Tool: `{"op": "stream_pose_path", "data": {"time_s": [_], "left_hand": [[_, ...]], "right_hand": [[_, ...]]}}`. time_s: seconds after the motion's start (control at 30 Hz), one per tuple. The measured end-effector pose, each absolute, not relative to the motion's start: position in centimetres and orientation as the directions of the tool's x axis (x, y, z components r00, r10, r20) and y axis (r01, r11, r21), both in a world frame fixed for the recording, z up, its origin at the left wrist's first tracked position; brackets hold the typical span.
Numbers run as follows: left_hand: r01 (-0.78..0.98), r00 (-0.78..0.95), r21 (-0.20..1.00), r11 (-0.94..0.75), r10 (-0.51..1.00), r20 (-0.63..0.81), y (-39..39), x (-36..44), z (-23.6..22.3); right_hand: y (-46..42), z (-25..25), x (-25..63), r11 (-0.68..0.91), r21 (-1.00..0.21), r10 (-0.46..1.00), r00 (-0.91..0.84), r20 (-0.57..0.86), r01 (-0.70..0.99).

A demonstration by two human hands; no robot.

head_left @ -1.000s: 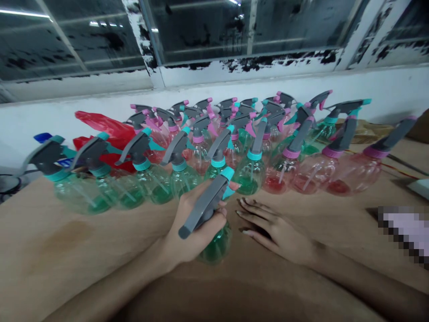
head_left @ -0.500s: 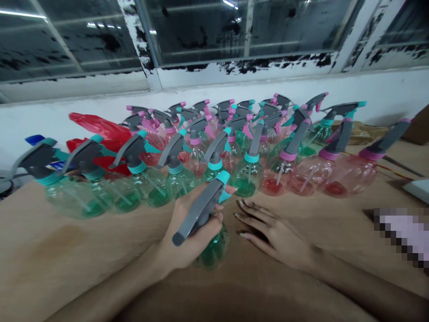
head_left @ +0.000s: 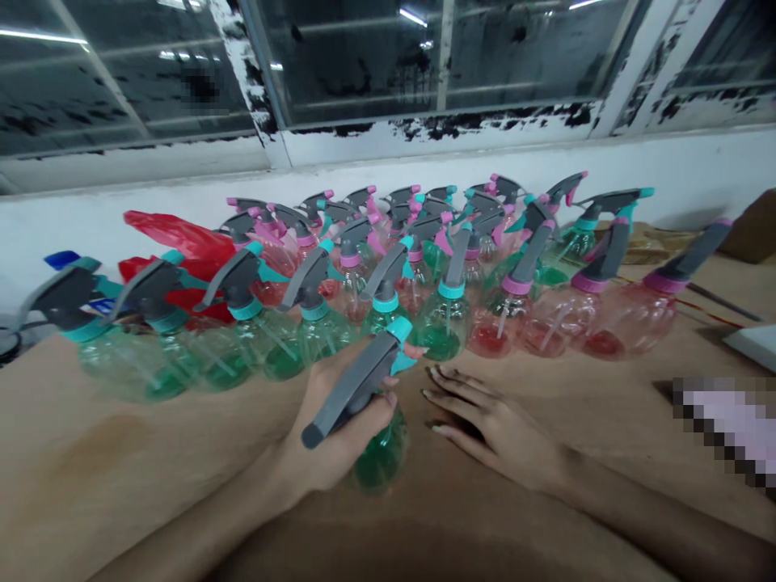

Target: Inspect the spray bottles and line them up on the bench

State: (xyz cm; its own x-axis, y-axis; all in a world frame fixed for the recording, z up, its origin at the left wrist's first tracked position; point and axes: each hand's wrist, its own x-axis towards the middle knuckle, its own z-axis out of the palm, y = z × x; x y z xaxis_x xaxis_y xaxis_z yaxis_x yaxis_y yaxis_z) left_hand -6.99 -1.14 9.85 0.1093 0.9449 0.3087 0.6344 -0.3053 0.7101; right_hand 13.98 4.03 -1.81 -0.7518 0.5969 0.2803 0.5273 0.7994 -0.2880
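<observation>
My left hand [head_left: 345,412] is wrapped round the neck of a green spray bottle [head_left: 381,462], just under its grey head and turquoise nozzle. The bottle's clear round body shows below my fingers, and its neck is hidden by them. To the right, my right hand [head_left: 500,424] rests palm down on the table [head_left: 436,525], fingers stretched out and holding nothing. Right behind my hands runs a front row of spray bottles: green ones such as this green bottle [head_left: 445,330] at left and middle, pink ones such as this pink bottle [head_left: 500,330] at right.
More pink and turquoise spray bottles crowd behind the front row, up to the white wall [head_left: 182,182]. A red plastic bag [head_left: 182,238] lies at the back left. On the right are a blurred-out pinkish item [head_left: 731,428], a white object [head_left: 755,349] and a brown box [head_left: 752,226].
The view has shifted slightly. My left hand keeps its grip on the spray bottle, and my right hand stays flat on the table.
</observation>
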Motion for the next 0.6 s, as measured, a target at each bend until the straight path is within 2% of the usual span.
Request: {"op": "stream_pose_path", "data": {"time_s": [0.2,0.43,0.6], "left_hand": [[0.597,0.157,0.727,-0.338,0.939,0.308,-1.11,-7.23,10.0],[0.58,0.15,0.771,-0.264,0.964,0.218,-1.13,-7.1,10.41],[0.598,0.151,0.748,-0.289,0.957,0.249,-1.18,-7.15,10.47]], "right_hand": [[4.06,-1.74,14.01,0.795,-0.315,0.6,-0.749,0.28,0.519],[4.14,-1.98,14.06,0.791,-0.317,0.603,-0.752,0.265,0.523],[4.13,-1.87,14.05,0.794,-0.322,0.6,-0.749,0.28,0.516]]}}
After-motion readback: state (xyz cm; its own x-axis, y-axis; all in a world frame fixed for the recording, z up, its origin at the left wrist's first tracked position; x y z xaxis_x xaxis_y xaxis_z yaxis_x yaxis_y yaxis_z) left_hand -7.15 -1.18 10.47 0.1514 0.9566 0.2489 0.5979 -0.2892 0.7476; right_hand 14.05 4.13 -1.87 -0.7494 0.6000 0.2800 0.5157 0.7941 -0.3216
